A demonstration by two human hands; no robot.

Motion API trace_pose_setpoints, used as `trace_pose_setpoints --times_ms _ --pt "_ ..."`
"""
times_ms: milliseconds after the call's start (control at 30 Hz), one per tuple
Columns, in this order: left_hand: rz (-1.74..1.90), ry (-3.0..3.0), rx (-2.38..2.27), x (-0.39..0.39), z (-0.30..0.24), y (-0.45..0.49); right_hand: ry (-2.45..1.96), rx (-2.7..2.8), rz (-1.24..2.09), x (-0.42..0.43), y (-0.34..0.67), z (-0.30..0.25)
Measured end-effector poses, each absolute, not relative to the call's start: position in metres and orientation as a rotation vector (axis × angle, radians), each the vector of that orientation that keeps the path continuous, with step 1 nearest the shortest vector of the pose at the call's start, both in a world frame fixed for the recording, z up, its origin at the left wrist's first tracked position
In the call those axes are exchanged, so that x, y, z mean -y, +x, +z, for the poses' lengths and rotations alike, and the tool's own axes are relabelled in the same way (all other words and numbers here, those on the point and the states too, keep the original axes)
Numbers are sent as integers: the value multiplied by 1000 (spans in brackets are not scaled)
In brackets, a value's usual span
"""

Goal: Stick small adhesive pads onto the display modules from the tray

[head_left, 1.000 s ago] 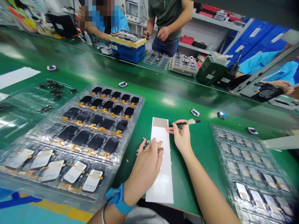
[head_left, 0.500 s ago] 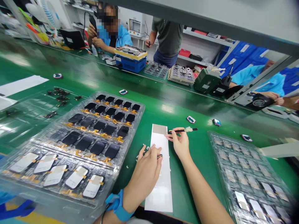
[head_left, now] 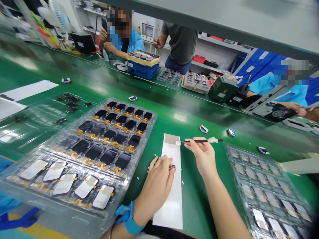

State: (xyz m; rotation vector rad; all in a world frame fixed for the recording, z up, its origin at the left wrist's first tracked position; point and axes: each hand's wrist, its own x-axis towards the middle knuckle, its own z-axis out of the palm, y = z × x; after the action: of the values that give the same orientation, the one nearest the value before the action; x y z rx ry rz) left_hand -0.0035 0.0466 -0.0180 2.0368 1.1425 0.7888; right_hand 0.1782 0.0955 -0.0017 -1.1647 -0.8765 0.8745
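My right hand (head_left: 205,157) pinches a thin black pen-like tool (head_left: 203,140) with a narrow metal tip and a whitish wrap near its back end. A small pale scrap (head_left: 177,143) sits at the tip, by the edge of a grey-beige patch (head_left: 171,139) at the far end of a long white strip (head_left: 169,207). My left hand (head_left: 158,177), a blue band (head_left: 131,217) at its wrist, lies across the strip with bent fingers. A small dark, shiny-edged thing (head_left: 171,167) shows at its thumb side; its kind is unclear. White scraps lie beside these fingers.
A clear tray (head_left: 139,159) of black screens and white-backed pieces stands left; another tray (head_left: 234,186) with flat pieces stands right. Several small cases, including one (head_left: 203,129), lie beyond the strip. Overhead is a grey shelf (head_left: 224,26). Co-workers (head_left: 138,39) are across the bench.
My right hand has shifted right and slightly down, drawing the tool away from the strip. A pale scrap now shows at its tip. My left hand stays on the strip.
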Motion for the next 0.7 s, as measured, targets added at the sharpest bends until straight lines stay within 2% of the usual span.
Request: trace_pose_setpoints --times_ms 200,367,700 --pt "938 1564 -1023 -44 -10 -5 -1123 883 655 -40 149 32" --pt "912 1133 -773 -40 -4 -3 -1102 800 520 -7 126 17" --pt "954 841 -602 -33 3 1 -1026 771 556 1 107 -6"
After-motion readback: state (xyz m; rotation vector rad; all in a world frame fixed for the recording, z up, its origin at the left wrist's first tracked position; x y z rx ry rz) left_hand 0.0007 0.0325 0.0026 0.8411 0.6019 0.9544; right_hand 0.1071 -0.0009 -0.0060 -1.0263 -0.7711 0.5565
